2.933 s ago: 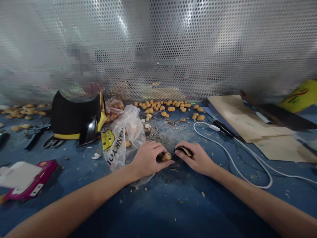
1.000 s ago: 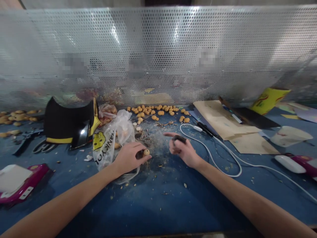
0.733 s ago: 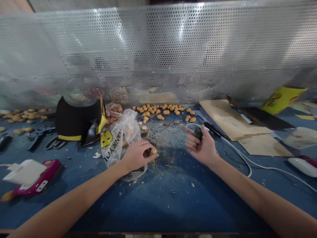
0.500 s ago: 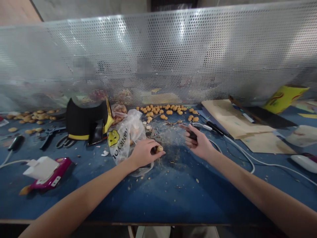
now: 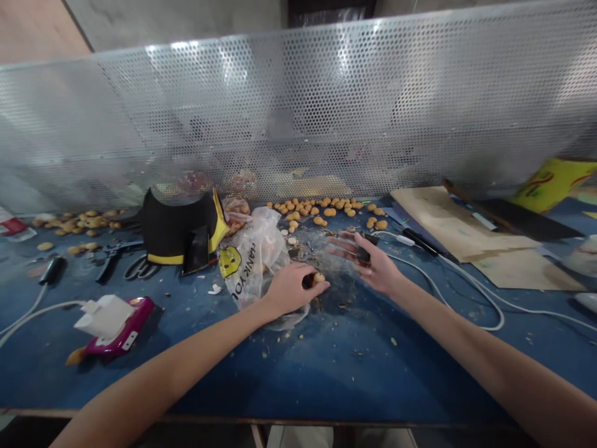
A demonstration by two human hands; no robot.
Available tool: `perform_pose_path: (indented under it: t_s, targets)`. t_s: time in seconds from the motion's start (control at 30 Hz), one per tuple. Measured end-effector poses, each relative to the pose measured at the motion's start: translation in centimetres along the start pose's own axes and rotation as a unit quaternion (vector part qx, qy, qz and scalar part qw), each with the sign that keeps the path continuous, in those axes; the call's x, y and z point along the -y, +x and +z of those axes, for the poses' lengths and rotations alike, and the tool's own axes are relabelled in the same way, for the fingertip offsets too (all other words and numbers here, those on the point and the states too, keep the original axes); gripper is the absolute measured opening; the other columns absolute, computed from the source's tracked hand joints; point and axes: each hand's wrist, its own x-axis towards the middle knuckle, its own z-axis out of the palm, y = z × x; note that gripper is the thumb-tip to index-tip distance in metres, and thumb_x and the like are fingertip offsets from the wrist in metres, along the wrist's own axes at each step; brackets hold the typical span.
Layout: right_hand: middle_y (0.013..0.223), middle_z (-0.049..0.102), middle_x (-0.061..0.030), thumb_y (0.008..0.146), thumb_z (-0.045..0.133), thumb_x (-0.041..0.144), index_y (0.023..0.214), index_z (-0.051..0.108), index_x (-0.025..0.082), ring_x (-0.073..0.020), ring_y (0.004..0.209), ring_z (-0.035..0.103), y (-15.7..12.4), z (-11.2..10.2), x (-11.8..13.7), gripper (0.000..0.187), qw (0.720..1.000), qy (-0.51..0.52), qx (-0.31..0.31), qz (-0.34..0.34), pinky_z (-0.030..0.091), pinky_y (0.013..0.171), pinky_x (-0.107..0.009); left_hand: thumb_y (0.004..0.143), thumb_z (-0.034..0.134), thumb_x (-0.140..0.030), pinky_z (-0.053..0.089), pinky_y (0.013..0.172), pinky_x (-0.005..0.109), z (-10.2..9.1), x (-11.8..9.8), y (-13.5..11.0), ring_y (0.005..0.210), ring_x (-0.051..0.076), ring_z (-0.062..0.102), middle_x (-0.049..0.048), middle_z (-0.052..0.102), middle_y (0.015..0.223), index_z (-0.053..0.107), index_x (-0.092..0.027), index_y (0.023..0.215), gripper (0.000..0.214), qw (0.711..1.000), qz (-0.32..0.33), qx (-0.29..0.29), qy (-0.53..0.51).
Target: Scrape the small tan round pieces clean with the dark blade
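Tan ball, small, held in a narrow fingertip pinch by the left hand, its top left exposed, crumpled plastic bag just behind that hand; right hand, just beyond the ball, narrowly grips a small dark object, other fingers spread.

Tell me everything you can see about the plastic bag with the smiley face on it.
The thin plastic bag is clear and crumpled, printed with a yellow smiley face and dark "THANK YOU" lettering running sideways. It lies slumped on the blue work table with its top bunched upward, next to a black and yellow object. Its lower edge spreads out under the person's left hand.
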Motion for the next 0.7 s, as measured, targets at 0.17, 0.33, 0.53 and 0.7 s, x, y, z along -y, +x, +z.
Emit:
perform_pose_path:
  t_s: [0.17,0.33,0.53,0.7]
  targets:
    - [0.127,0.064,-0.0074,0.092,0.055,0.038,0.108,0.062,0.027,-0.0233,0.109,0.065,-1.1,-0.9,-0.2,0.021,0.999,0.010,-0.034,-0.015,0.032,0.030,-0.013,0.090,0.052,-0.056,0.045,0.066,0.030,-0.1,-0.2,0.1,0.072,0.018,0.060,0.0034,0.066,0.077,0.065,-0.019,0.080,0.041,1.000,-0.009,0.002,-0.016]
    - [0.107,0.072,-0.0084,0.085,0.066,0.029,0.104,0.064,0.024,-0.0184,0.092,0.070,-1.2,-1.7,-0.8,0.020,0.999,0.007,-0.049,-0.015,0.040,0.038,-0.012,0.091,0.050,-0.056,0.044,0.064,0.030,-0.2,-0.4,0.3,0.070,0.017,0.059,0.0028,0.065,0.075,0.065,-0.018,0.080,0.041,0.999,-0.015,0.008,-0.029]
    - [0.086,0.073,-0.0085,0.075,0.077,0.035,0.105,0.064,0.018,-0.0092,0.053,0.061,-1.2,-2.4,-1.4,0.037,0.999,-0.037,0.003,-0.019,0.035,0.032,-0.013,0.091,0.051,-0.055,0.045,0.069,0.030,0.1,-0.3,0.2,0.075,0.018,0.060,0.0032,0.067,0.079,0.066,-0.018,0.086,0.040,1.000,-0.014,0.010,-0.023]
    - [0.085,0.072,-0.0085,0.073,0.079,0.041,0.110,0.063,0.016,-0.0084,0.050,0.060,-1.2,-2.5,-1.4,0.048,0.997,-0.063,0.034,-0.036,0.037,0.032,-0.013,0.089,0.054,-0.057,0.047,0.074,0.033,0.6,-0.2,0.0,0.082,0.021,0.061,0.0048,0.067,0.083,0.066,-0.018,0.087,0.040,0.999,0.027,0.004,0.030]
